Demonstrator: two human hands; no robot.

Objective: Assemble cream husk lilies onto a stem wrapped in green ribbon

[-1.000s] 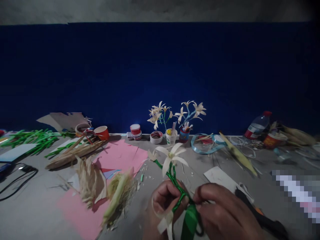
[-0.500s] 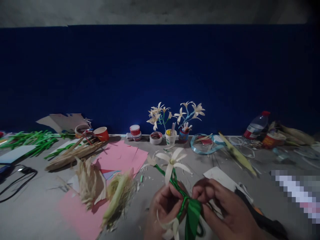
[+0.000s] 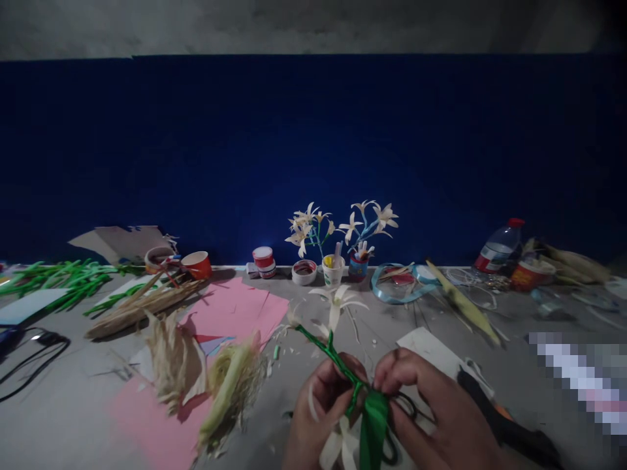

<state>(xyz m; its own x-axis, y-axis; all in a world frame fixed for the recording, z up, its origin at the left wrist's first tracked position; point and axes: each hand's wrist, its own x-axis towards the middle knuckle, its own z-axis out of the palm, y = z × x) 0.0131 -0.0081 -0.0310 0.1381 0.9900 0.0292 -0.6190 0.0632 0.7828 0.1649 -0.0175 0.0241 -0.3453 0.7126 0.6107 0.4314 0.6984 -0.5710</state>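
Pinched in my left hand (image 3: 321,408) is a branching green-wrapped stem (image 3: 337,358) of a handmade flower spray. One cream flower (image 3: 337,304) stands at its top, a narrow bud sits at the left tip, and another pale flower (image 3: 339,447) hangs below my fingers. My right hand (image 3: 431,405) is closed on a green ribbon (image 3: 375,427) where it meets the stem; its loose end droops between my hands. Under the right hand, a dark cord loop shows in part. The exact pinch points are hidden by my fingers.
Pink paper (image 3: 240,307), dried corn husks (image 3: 171,359) and a pale husk piece (image 3: 228,391) lie left. Two finished flower sprays stand in small cups (image 3: 333,271) at the back. A black-handled tool (image 3: 509,424) lies right, a plastic bottle (image 3: 498,248) behind it.
The stem has turned in my fingers, so the top flower now faces sideways and the left branch sits lower. Both hands keep their hold near the same place.
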